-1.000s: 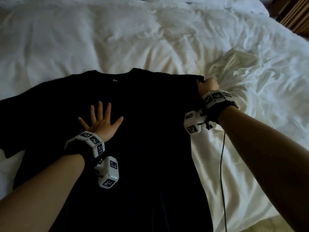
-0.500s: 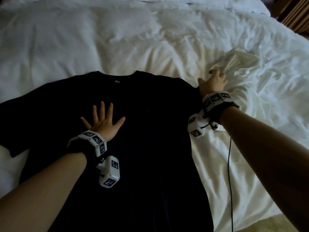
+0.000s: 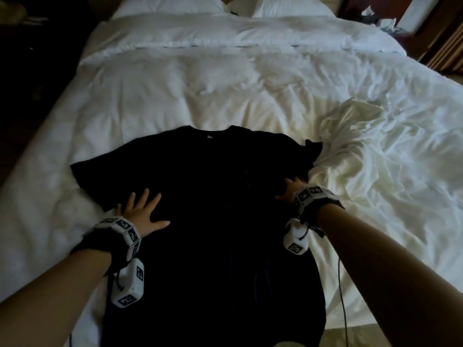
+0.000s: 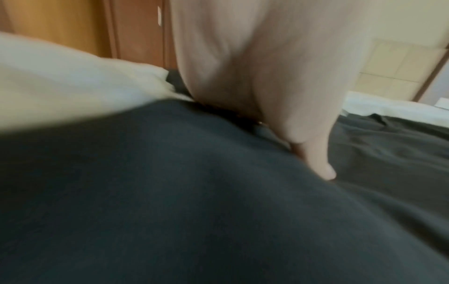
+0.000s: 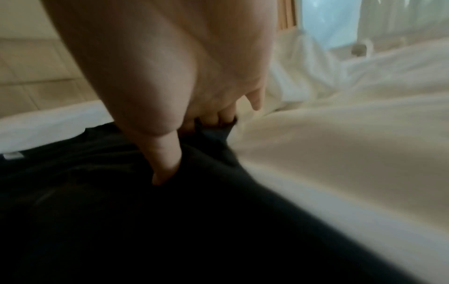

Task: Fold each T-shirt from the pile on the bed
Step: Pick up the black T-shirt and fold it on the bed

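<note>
A black T-shirt (image 3: 213, 221) lies spread flat on the white bed (image 3: 200, 83), collar away from me. My left hand (image 3: 142, 211) rests flat on its left side below the sleeve, fingers spread and straight; the left wrist view shows the thumb (image 4: 323, 169) pressing the dark fabric (image 4: 170, 192). My right hand (image 3: 292, 190) sits at the shirt's right edge. In the right wrist view its thumb (image 5: 165, 169) digs into the black cloth (image 5: 121, 211) and the curled fingers (image 5: 218, 117) hold a bunched ridge of it. The right sleeve (image 3: 313, 151) is crumpled.
A crumpled heap of white cloth (image 3: 355, 136) lies right of the shirt. Pillows (image 3: 170, 3) sit at the head of the bed. Wooden furniture (image 3: 438, 46) stands at the far right, and a thin cable (image 3: 343, 296) hangs from my right wrist.
My right hand left the white cloth near the shoulder and came back toward me onto the shirt's right side. My left hand slid left toward the shirt's edge. The view pulled back.
</note>
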`<state>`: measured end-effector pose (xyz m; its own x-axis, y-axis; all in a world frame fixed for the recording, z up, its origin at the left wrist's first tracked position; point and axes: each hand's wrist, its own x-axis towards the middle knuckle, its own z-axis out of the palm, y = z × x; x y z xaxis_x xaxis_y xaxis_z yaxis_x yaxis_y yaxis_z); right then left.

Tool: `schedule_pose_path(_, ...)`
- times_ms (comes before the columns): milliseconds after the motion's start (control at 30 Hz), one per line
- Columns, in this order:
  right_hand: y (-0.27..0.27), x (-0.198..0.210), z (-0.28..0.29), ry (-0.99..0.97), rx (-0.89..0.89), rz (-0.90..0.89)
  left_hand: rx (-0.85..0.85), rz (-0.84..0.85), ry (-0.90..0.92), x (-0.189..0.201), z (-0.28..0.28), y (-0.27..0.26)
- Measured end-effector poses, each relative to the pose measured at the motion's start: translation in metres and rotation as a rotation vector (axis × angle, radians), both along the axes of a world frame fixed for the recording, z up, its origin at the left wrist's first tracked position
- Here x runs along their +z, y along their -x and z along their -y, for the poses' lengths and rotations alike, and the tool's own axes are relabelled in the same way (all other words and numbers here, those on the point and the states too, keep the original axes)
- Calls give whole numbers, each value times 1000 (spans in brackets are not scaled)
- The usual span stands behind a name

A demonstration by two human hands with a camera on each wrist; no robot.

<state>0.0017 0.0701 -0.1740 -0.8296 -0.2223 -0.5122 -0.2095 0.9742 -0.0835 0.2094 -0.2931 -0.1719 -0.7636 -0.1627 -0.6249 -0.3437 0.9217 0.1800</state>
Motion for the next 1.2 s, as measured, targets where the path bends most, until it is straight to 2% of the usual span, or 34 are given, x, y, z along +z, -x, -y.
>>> schedule_pose_path(133, -10, 19, 12, 100, -123, -47, 33, 29, -12, 15, 22, -17)
schedule_pose_path(233, -20, 37, 34, 185, -159, -108, 145, -55, -60, 26, 27, -25)
schedule_pose_path(333, -33, 41, 55, 233, -75, -126, 225, -182, -71, 31, 35, -32)
schedule_pose_path(400, -48, 41, 69, 197, 5, -80, 226, -173, -142, 25, 43, -38)
schedule_pose_path(533, -85, 31, 90, 149, 103, 96, 110, -156, -159, -4, 62, -59)
schedule_pose_path(633, -89, 26, 93, 106, 87, 104, 110, -206, -184, -16, 70, -64)
schedule_pose_path(700, -81, 31, 90, 200, -33, 50, 237, -224, -234, -3, 66, -60)
schedule_pose_path(767, -71, 39, 81, 343, -202, -30, 380, -309, -204, 11, 58, -51)
schedule_pose_path(833, -62, 44, 67, 409, -342, -107, 437, -401, -199, 23, 47, -42)
schedule_pose_path(1000, -49, 38, 20, 433, -611, -119, 368, -536, -251, 29, -5, 1)
schedule_pose_path(1100, -48, 29, -2, 386, -687, -97, 316, -593, -312, 26, -48, 26)
schedule_pose_path(1200, -39, 15, -11, 546, -756, 16, 292, -620, -354, 18, -81, 42)
